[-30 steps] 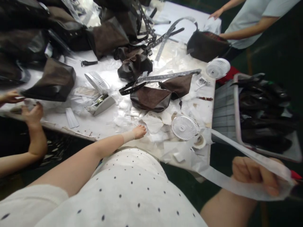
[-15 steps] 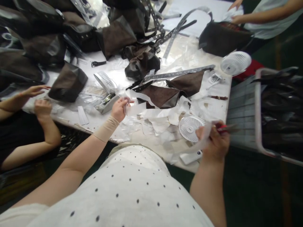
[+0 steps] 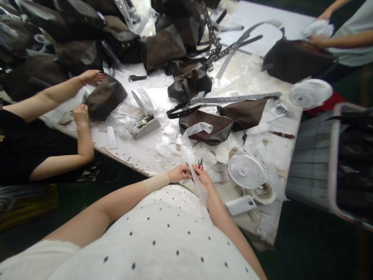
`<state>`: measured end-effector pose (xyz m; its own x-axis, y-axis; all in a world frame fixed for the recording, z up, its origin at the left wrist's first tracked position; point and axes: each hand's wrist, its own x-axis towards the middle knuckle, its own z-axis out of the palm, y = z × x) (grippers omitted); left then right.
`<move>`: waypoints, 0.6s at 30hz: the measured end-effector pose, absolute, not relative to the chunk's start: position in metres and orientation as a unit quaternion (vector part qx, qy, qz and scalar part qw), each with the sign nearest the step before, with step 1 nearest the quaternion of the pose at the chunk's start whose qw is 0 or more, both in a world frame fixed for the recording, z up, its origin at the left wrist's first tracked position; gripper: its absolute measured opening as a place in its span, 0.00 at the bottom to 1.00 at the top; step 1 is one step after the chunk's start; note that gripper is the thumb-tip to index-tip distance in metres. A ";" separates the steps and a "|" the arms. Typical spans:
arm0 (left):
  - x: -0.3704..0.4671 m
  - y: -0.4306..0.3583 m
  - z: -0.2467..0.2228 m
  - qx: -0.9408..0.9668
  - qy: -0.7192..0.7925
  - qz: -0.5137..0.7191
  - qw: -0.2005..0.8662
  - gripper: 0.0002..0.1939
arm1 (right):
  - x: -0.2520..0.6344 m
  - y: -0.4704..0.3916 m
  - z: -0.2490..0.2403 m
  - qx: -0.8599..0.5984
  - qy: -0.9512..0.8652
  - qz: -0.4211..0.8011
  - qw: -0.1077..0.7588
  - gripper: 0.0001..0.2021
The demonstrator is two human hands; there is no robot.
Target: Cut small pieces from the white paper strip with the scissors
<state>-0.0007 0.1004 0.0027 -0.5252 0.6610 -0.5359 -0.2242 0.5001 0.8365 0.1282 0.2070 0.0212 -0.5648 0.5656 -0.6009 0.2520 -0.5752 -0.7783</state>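
A long translucent white strip (image 3: 189,149) hangs between my two hands, close to my body at the table's front edge. My right hand (image 3: 203,177) is closed round small red-handled scissors (image 3: 200,164), blades pointing away from me, and the strip lies across its fingers. My left hand (image 3: 180,174) meets it from the left, fingertips pinched at the strip's edge. Beyond them, a dark brown bag (image 3: 208,126) with a studded strap lies on the table, the strip's curled far end over its front.
Nearby are a white fan (image 3: 247,171), a phone (image 3: 240,205), a tape dispenser (image 3: 144,127) and another fan (image 3: 142,100). A person's hands touch a brown pouch (image 3: 106,97) at left. A grey crate (image 3: 332,155) stands right; dark bags (image 3: 163,46) are piled behind.
My hands, earlier wide apart with the strip stretched between them, have come together near my body. The person at left has reached onto the brown pouch. The view has shifted.
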 end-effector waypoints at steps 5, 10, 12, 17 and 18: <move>-0.036 0.067 -0.019 0.114 0.811 0.412 0.400 0.14 | 0.127 0.221 0.023 -0.534 -0.400 0.716 0.204 0.23; -0.069 0.052 -0.027 0.095 0.848 0.368 0.369 0.13 | 0.141 0.254 0.071 -0.512 -0.350 0.695 0.363 0.22; -0.077 0.060 -0.019 0.116 0.838 0.379 0.374 0.15 | 0.152 0.265 0.099 -0.484 -0.358 0.684 0.412 0.20; -0.101 0.119 0.037 0.218 0.756 0.462 0.410 0.07 | 0.187 0.279 0.171 -0.366 -0.424 0.667 0.492 0.15; -0.103 0.136 0.051 0.240 0.734 0.479 0.416 0.07 | 0.196 0.279 0.183 -0.341 -0.432 0.662 0.510 0.15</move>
<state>-0.1033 0.1364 0.0511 -0.5379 0.7517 -0.3816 -0.0465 0.4256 0.9037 0.1961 0.2791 0.1829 -0.2482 0.9686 -0.0113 -0.3801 -0.1081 -0.9186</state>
